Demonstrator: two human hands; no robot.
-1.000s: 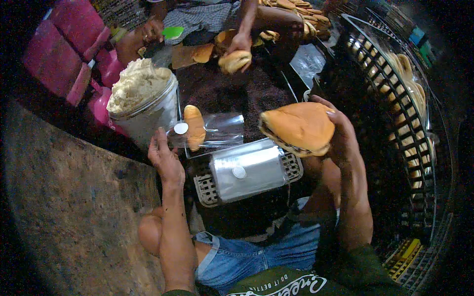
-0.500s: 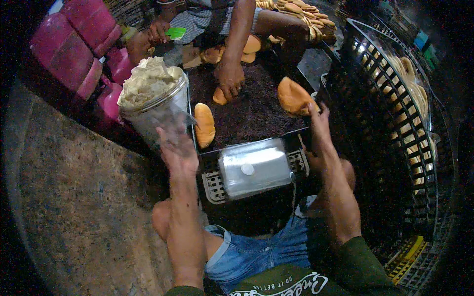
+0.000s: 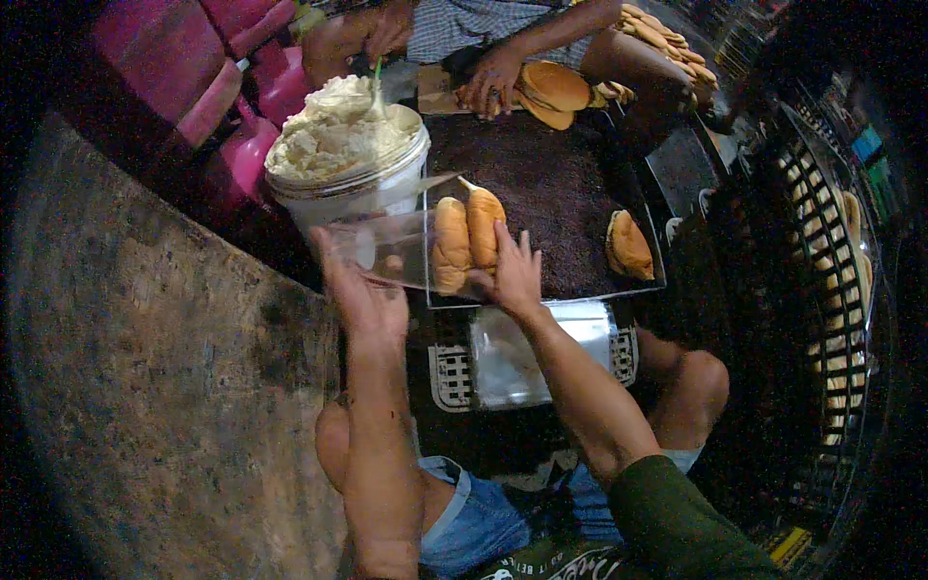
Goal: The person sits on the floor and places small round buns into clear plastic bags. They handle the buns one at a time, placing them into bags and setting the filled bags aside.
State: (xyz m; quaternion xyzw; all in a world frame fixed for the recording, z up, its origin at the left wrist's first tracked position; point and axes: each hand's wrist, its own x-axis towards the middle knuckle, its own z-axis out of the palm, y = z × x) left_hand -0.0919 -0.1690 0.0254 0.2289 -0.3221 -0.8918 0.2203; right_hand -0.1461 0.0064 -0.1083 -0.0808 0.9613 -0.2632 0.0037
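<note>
My left hand, palm up, holds a clear plastic bag that stretches toward two bread rolls. The golden rolls, a left one and a right one, lie side by side at the bag's mouth; I cannot tell how far inside they are. My right hand grips the right roll at its side, thumb low and fingers spread. Beneath is a tray with a dark brown, grainy layer. A folded bun rests at the tray's right edge.
A white tub of pale cream stands left of the tray. Across from me, a co-worker's hand touches buns; the other holds a green-handled tool in the cream. A stack of clear bags lies nearest me. A black crate stands right.
My right hand has left the folded bun at the right and moved left to the rolls. A second roll now lies beside the first. The co-worker's hand has drawn back to the far edge.
</note>
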